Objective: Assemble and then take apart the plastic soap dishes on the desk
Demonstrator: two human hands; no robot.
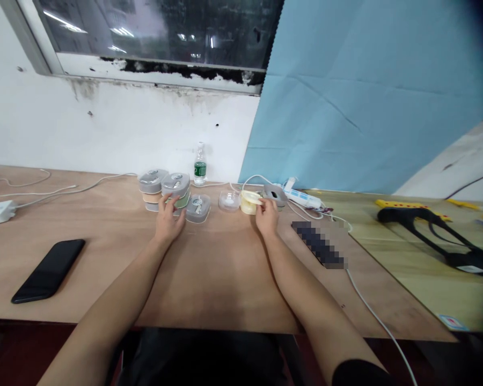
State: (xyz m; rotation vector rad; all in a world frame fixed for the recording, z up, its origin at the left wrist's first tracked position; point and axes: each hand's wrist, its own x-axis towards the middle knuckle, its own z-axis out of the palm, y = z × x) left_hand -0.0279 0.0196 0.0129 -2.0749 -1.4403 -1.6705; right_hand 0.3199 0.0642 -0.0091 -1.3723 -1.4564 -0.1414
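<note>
Plywood desk edge lies well back from the left hand and right hand.

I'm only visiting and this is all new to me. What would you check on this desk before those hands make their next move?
1. Left hand on the green-banded grey-lidded container: ok, fingers touching it.
2. Right hand on the pale yellow round tub: ok, fingers at its edge.
3. Grey lid free of the right hand: cannot tell, they overlap in view.
4. Clear dish sitting flat: ok.
5. Water bottle upright behind the containers: ok.
6. Inside of the tub: cannot tell.
</note>
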